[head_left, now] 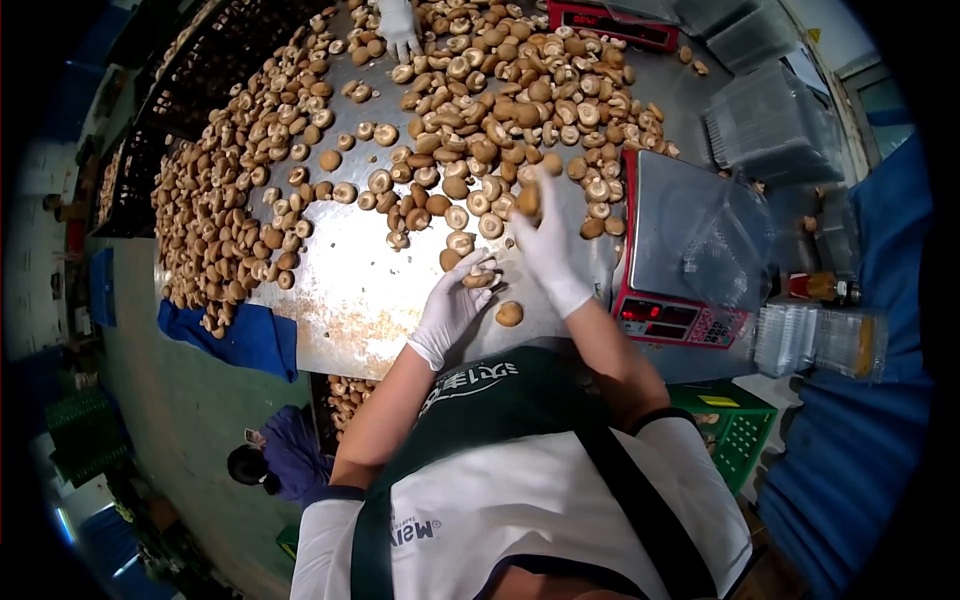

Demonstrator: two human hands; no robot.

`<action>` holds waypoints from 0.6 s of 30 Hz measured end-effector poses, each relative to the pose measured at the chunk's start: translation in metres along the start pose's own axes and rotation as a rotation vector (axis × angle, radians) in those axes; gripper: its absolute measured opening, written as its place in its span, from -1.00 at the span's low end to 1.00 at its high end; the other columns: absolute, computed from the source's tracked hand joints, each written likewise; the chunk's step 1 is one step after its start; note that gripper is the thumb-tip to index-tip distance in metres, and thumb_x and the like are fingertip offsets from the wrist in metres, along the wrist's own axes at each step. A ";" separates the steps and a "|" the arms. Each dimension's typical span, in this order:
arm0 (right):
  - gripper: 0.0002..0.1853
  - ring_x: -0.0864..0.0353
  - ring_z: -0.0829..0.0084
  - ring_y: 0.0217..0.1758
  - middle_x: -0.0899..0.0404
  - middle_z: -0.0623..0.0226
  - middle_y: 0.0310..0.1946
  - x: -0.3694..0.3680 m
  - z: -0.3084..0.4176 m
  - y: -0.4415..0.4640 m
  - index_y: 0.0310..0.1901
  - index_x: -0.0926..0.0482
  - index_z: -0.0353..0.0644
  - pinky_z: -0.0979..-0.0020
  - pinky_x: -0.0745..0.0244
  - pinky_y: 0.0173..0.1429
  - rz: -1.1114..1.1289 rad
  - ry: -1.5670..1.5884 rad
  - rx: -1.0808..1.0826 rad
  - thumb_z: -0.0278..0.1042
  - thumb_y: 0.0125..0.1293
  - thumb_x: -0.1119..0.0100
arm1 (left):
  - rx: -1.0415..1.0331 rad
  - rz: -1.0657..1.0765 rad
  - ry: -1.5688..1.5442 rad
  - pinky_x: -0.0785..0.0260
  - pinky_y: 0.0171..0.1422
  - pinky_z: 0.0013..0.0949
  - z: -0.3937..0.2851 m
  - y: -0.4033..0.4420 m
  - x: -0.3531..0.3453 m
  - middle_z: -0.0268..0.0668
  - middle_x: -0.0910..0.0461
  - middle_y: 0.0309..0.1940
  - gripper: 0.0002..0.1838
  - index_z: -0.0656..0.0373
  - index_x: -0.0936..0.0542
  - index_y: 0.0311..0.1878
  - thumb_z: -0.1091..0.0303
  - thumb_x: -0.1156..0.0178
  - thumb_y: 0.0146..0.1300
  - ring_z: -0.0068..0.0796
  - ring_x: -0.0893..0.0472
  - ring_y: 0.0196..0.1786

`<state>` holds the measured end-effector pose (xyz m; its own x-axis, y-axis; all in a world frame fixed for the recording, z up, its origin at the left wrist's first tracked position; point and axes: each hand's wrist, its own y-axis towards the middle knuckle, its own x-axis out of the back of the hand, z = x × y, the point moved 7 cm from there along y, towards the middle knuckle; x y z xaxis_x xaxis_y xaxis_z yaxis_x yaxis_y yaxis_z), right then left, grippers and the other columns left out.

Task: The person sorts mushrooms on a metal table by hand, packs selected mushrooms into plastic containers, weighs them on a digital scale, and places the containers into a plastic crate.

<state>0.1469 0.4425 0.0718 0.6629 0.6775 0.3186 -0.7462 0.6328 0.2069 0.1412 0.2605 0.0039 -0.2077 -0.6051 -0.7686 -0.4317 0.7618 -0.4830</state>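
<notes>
My left hand [452,308], in a white glove, has its fingers around a shiitake mushroom [478,280] whose pale underside shows. My right hand [548,250], also gloved and slightly blurred, grips a brown mushroom [527,201] at the edge of the big mushroom pile [520,95]. Between my wrists, a single mushroom [509,314] lies on the metal table [350,260]. Beyond my left hand, another mushroom [460,243] sits close to the fingertips.
A red-framed digital scale [680,225] bearing clear plastic stands at right, near stacked clear trays [775,125]. More mushrooms [230,180] cover the table's left side beside dark crates [200,75]. Another person's gloved hand [398,28] reaches in at the far edge.
</notes>
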 end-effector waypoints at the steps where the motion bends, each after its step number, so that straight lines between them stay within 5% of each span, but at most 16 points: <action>1: -0.37 -0.41 0.14 0.37 -0.43 0.05 0.29 0.012 0.005 0.021 0.36 -0.34 -0.18 0.21 -0.27 0.46 -0.067 -0.330 -0.044 -0.43 0.24 -0.26 | -0.013 0.000 -0.033 -0.45 0.13 -0.41 -0.002 0.000 0.001 -0.32 -0.57 0.15 -0.52 0.13 -0.40 0.38 0.15 0.06 0.49 -0.45 -0.59 0.12; 2: -0.41 -0.45 0.17 0.27 -0.48 0.19 0.22 0.020 0.012 0.033 0.31 -0.43 -0.09 0.13 -0.31 0.38 -0.154 -0.505 0.176 -0.42 0.20 -0.26 | 0.000 -0.011 -0.073 -0.46 0.13 -0.38 -0.003 0.000 0.002 -0.30 -0.57 0.14 -0.52 0.14 -0.40 0.37 0.15 0.06 0.49 -0.42 -0.60 0.11; 7: -0.57 -0.47 0.18 0.18 -0.54 0.31 0.10 -0.016 -0.049 0.052 0.19 -0.57 0.09 0.13 -0.36 0.22 0.242 -0.803 0.154 -0.32 0.25 -0.20 | 0.001 -0.102 -0.113 -0.55 0.13 -0.25 -0.009 -0.011 -0.001 -0.19 -0.61 0.05 -0.54 0.22 -0.41 0.33 0.16 0.05 0.50 -0.29 -0.64 0.09; 14: -0.60 -0.61 0.21 -0.05 -0.59 0.16 0.02 -0.007 -0.041 0.048 0.20 -0.55 -0.07 0.31 -0.52 0.09 0.114 -0.211 -0.136 -0.29 0.33 -0.22 | -0.020 -0.075 -0.028 -0.56 0.16 -0.25 -0.007 -0.018 0.014 -0.16 -0.61 0.05 -0.50 0.15 -0.37 0.38 0.07 0.07 0.53 -0.28 -0.65 0.06; 15: -0.60 -0.64 0.34 -0.14 -0.60 0.15 0.05 -0.013 -0.035 0.034 0.17 -0.54 -0.17 0.39 -0.55 -0.02 0.143 -0.098 -0.080 -0.29 0.33 -0.26 | -0.019 -0.089 -0.048 -0.56 0.15 -0.26 -0.007 -0.021 0.010 -0.17 -0.60 0.07 -0.49 0.14 -0.35 0.39 0.05 0.07 0.54 -0.29 -0.65 0.06; 18: -0.61 -0.62 0.45 -0.14 -0.62 0.27 -0.13 -0.051 0.010 -0.032 0.10 -0.56 -0.18 0.45 -0.54 -0.04 0.634 0.036 -0.087 -0.28 0.27 -0.32 | -0.051 -0.143 -0.062 -0.56 0.15 -0.29 -0.018 -0.034 -0.012 -0.18 -0.58 0.12 -0.47 0.12 -0.34 0.39 0.00 0.05 0.53 -0.33 -0.64 0.05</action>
<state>0.1364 0.3839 0.0579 0.0970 0.9414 0.3230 -0.9874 0.1318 -0.0875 0.1421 0.2374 0.0372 -0.0871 -0.6898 -0.7188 -0.4974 0.6553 -0.5685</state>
